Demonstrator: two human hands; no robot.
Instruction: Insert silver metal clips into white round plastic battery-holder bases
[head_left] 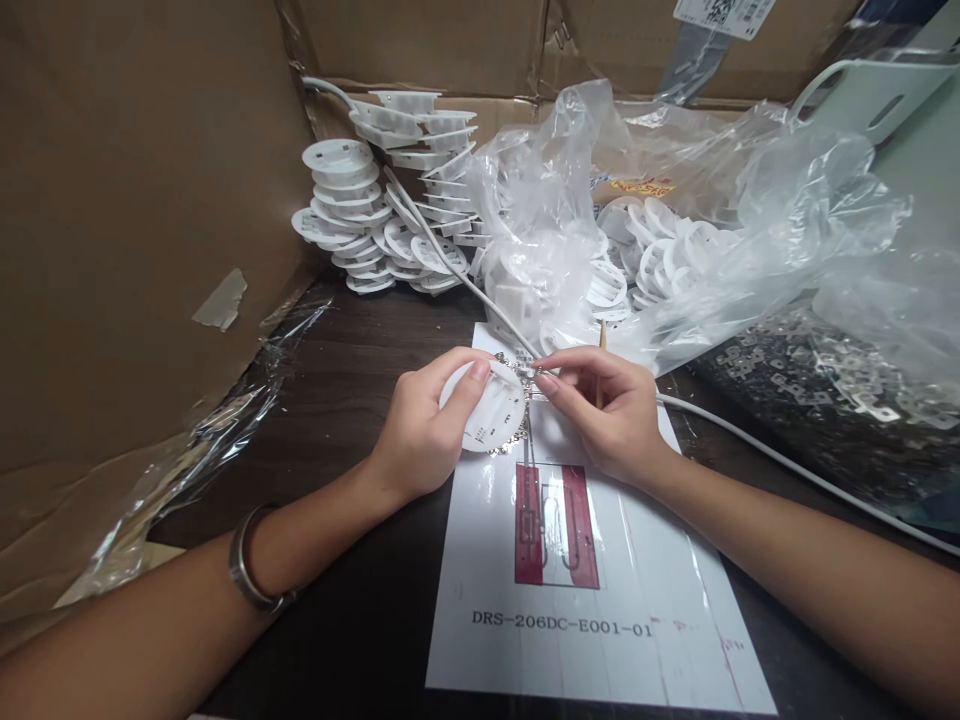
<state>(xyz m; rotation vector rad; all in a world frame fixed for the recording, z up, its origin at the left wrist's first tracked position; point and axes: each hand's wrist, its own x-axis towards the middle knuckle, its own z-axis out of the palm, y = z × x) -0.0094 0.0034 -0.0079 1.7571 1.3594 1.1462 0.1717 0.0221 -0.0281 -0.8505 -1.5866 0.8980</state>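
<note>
My left hand (439, 410) holds a round white plastic disc (495, 415) by its left side, thumb on the face. The disc's face has small slots and marks. Close by on the right, my right hand (611, 410) is closed in a pinch near the disc's upper right edge. What sits between its fingertips is too small to make out. A thin brown stick (602, 337) shows at the right hand, partly hidden by the fingers. Small shiny metal pieces (508, 447) lie under and around the disc, on a printed sheet (510, 660) with a red-and-white drawing.
Stacks of white discs (341, 210) stand at the back left. A clear plastic bag (555, 240) lies among more discs (675, 250). Many flat metal pieces (817, 370) lie at the right. A white cable (757, 435) crosses the dark table (360, 340). Cardboard (150, 180) walls the left.
</note>
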